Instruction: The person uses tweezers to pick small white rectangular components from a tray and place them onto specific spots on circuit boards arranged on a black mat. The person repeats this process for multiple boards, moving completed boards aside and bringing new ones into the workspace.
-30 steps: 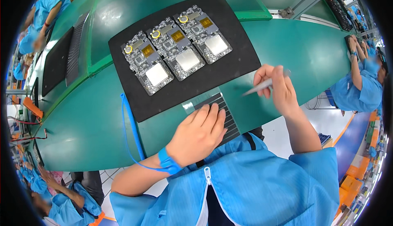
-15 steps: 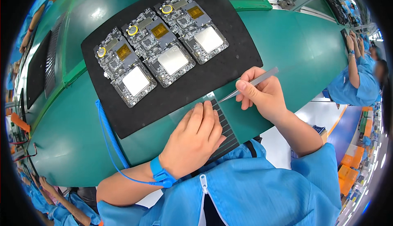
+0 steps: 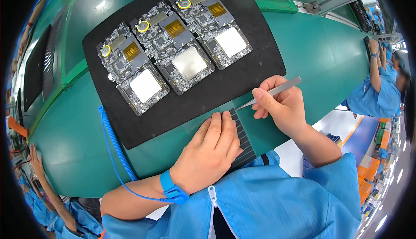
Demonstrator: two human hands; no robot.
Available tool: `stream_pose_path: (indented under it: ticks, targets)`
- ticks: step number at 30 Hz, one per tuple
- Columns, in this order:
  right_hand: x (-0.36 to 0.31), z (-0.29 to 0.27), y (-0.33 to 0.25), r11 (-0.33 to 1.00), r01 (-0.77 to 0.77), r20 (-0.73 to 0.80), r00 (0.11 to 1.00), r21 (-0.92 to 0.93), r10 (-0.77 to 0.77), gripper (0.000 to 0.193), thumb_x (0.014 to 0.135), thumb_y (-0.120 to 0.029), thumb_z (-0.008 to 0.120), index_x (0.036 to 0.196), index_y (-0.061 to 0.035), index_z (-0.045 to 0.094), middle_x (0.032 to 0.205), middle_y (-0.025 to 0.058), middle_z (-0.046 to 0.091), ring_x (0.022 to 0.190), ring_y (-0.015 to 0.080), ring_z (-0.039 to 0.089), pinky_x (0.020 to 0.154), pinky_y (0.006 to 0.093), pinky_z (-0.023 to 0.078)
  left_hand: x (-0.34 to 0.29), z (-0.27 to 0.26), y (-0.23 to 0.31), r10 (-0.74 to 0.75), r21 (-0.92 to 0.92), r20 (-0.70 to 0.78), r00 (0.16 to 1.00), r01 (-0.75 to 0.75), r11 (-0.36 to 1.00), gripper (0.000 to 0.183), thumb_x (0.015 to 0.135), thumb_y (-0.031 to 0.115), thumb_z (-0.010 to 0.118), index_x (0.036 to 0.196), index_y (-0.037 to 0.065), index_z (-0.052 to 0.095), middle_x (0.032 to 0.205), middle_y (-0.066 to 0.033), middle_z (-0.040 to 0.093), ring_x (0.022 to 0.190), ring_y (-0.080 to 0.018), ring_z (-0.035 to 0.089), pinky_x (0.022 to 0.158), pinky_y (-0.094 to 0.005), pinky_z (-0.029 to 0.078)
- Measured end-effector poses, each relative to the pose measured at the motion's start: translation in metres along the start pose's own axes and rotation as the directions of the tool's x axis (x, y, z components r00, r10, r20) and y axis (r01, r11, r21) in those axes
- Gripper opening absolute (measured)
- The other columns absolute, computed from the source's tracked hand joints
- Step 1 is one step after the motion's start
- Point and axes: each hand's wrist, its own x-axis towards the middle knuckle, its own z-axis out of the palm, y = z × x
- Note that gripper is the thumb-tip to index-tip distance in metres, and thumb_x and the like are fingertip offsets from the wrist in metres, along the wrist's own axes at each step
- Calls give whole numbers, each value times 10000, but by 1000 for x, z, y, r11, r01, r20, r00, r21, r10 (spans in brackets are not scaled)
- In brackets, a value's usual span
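My left hand (image 3: 211,150) lies with its fingers stretched out, pressing on a sheet of black strips (image 3: 245,143) at the table's near edge. A blue wrist strap (image 3: 170,186) circles that wrist. In my right hand (image 3: 279,104) a pair of silver tweezers (image 3: 284,86) is pinched between thumb and fingers. Their tips touch or nearly touch the sheet's far end, just beyond my left fingertips. Ahead, three circuit boards (image 3: 187,61) lie side by side on a black mat (image 3: 212,96). Each carries a silver square plate, an amber patch and a yellow-ringed round cell.
A coiled blue cord (image 3: 116,141) runs from the mat's left side to my wrist strap. The green table (image 3: 320,44) has raised green edging at left and back. Co-workers in blue sit at the right (image 3: 379,81) and lower left (image 3: 65,213).
The view has shifted slightly. The tweezer tips stay by the sheet's far end, and my left fingers have drawn back a little, baring more of that end.
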Motion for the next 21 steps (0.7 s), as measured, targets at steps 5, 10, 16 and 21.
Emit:
stream_pose_path:
  ticks: [5, 10, 16, 21]
  targets:
    - [2, -3, 2, 996, -11, 30, 1000, 90, 9, 249, 889, -219, 661, 894, 3, 547, 704, 59, 625, 599, 82, 624, 533, 190, 488, -3, 3, 0, 2, 15, -15, 1000, -2, 1000, 488, 778, 328, 657, 1074, -55, 598, 1161, -232, 551, 1079, -336, 540, 890, -371, 489]
    - [1, -3, 3, 1000, 1, 13, 1000, 27, -1, 249, 884, -216, 665, 892, 4, 549, 711, 68, 629, 604, 88, 628, 537, 189, 489, -1, 3, -1, 1, 24, -16, 1000, -1, 1000, 488, 769, 327, 661, 1071, -52, 602, 1163, -231, 551, 1076, -335, 544, 888, -370, 490]
    - [2, 0, 1, 1000, -6, 25, 1000, 29, 5, 247, 883, -213, 667, 892, 7, 555, 714, 65, 631, 613, 87, 630, 544, 182, 486, -1, 4, -1, -1, 25, -21, 1000, 2, 1000, 507, 740, 322, 683, 1072, -53, 600, 1169, -230, 549, 1082, -335, 543, 869, -369, 500]
    - [3, -7, 2, 996, -15, 64, 998, 87, 9, 233, 885, -205, 662, 896, 5, 563, 718, 59, 632, 616, 82, 627, 545, 178, 484, 0, 4, 0, -15, 14, -15, 1000, 15, 1000, 511, 721, 307, 700, 1066, -56, 598, 1171, -237, 543, 1082, -340, 545, 870, -364, 501]
